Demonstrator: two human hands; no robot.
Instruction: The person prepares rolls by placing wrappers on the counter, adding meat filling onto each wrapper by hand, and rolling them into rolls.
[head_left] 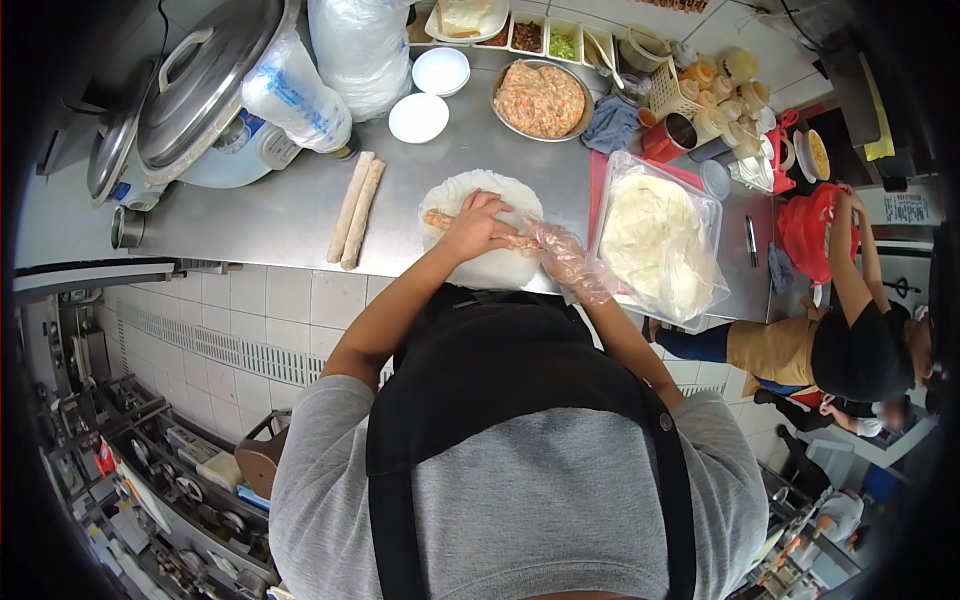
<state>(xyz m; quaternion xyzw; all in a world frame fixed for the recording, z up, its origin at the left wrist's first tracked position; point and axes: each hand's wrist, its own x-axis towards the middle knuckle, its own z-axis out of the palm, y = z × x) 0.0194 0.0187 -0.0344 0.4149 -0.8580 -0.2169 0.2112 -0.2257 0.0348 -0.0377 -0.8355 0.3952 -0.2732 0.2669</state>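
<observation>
A round, thin white wrapper (500,268) lies near the table's front edge. Across it runs a strip of orange-flecked meat filling (437,218). My bare left hand (477,226) rests over the strip's middle, fingers apart and touching it. My right hand (568,258), in a clear plastic glove, has its fingers closed together at the strip's right end; the glove partly blurs them. To the left lie two long pale rolls (357,210), side by side. Behind the wrapper stands a metal bowl (497,108) of meat filling (541,98).
At right, a clear plastic tub (716,222) holds a stack of pale wrappers (652,235). White bowls (418,118), a blue cloth (611,124) and sauce bottles (708,122) stand at the back. Large lidded pots (205,90) fill the left. A person (850,345) holds a red bag (806,230) at right.
</observation>
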